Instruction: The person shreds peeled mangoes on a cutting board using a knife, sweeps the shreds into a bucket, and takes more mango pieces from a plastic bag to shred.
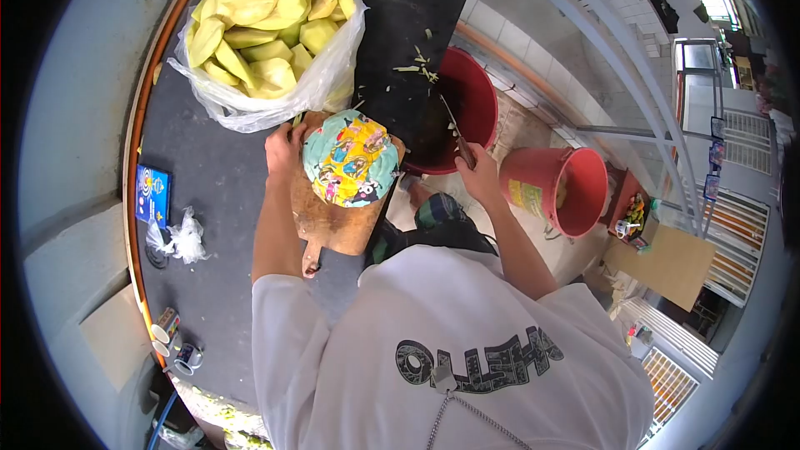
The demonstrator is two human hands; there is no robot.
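My right hand (476,171) grips a knife (461,140) by its brown handle, the blade over a dark-red bucket (475,108) and small pale bits on it. My left hand (283,150) rests at the far left corner of a wooden cutting board (333,229), fingers closed; what they hold, if anything, is hidden. A round, colourful thing with cartoon figures (350,158) covers much of the board. Just beyond my left hand stands a clear plastic bag (337,75) full of peeled yellow-green pieces, like green mango (250,5).
Pale shreds (417,67) lie on the black tabletop (217,200) near the bucket. A second red bucket (583,192) stands on the floor at right. Leftward are a blue box (152,193), a crumpled plastic bag (187,237) and several mugs (188,358).
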